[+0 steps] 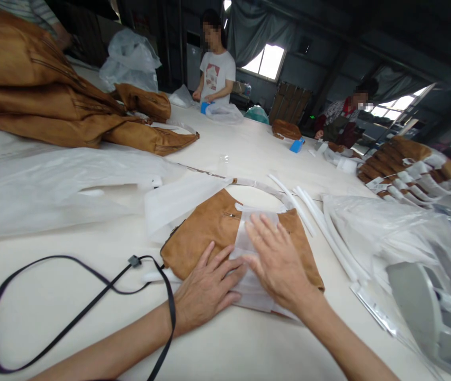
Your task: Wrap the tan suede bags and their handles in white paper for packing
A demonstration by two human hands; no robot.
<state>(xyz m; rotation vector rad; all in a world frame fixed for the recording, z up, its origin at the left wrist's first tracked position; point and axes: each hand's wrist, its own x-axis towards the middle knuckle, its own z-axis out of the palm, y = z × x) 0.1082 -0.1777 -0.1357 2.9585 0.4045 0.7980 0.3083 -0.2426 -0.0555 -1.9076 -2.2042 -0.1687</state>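
A tan leather handbag (201, 227) lies flat on the table before me, a band of translucent white wrapping paper (249, 291) running down over its middle. Fingers spread, my left hand (205, 293) rests on the bag's lower front and the edge of that paper. My right hand (277, 259) lies flat on the paper, its fingers stretched toward the bag's top. The bag's strap (257, 184), wrapped in clear film, arcs out behind it. A loose translucent sheet (181, 203) sticks out behind the bag's left side. Neither hand grips anything.
A black cord (70, 259) loops across the left table and over my left forearm. Tan bags (51, 100) are heaped far left beside plastic sheeting (51, 185). White foam tubes (328, 238), plastic bags (400, 238) and a grey tape dispenser (416, 296) lie right. Two co-workers stand across the table.
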